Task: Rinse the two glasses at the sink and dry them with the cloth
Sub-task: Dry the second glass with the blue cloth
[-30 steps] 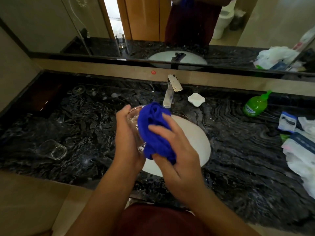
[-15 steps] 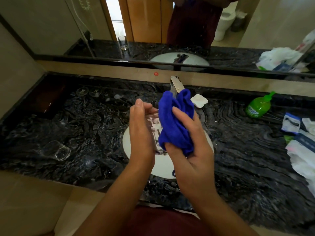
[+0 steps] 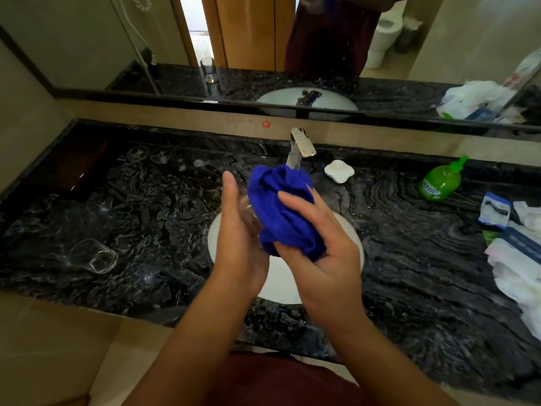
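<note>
From the head view, the left hand cups a glass over the sink, fingers wrapped behind it — the glass barely shows. The right hand grips the bunched blue cloth, pressing it against the glass. A second glass lies on its side near the counter's front-left edge — whether it is already rinsed or dried I cannot tell. Drying looks midway.

Colours/patterns at sink – noted.
Cloth solid royal blue. Desk black w/ grey-white wavy veining. Basin white. Soap dish white. Bottle bright green, white label. Glass clear. Tap chrome.
</note>
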`<action>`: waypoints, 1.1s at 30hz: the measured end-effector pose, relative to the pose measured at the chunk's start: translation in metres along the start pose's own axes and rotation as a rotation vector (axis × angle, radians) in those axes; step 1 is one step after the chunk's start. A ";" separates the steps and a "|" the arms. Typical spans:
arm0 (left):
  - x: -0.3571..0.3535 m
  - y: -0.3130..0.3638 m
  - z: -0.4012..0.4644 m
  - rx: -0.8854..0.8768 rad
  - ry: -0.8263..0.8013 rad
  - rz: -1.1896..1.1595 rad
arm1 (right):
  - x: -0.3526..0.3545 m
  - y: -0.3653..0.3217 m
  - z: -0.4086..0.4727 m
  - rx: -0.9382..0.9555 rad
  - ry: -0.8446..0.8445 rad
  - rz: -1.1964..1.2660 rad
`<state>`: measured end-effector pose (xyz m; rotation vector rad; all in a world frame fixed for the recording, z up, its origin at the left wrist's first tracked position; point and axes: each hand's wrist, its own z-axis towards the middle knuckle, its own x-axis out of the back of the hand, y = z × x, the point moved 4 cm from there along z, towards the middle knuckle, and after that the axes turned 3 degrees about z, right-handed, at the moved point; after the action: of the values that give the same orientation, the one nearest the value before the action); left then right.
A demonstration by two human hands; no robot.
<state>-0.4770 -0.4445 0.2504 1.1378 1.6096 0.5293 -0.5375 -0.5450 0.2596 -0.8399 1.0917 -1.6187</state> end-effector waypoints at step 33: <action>0.004 0.020 -0.006 -0.131 0.069 -0.030 | -0.006 -0.007 0.011 -0.103 0.006 0.102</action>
<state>-0.4747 -0.4308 0.2665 1.0066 1.6236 0.6509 -0.5289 -0.5414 0.2700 -0.8334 1.2112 -1.4913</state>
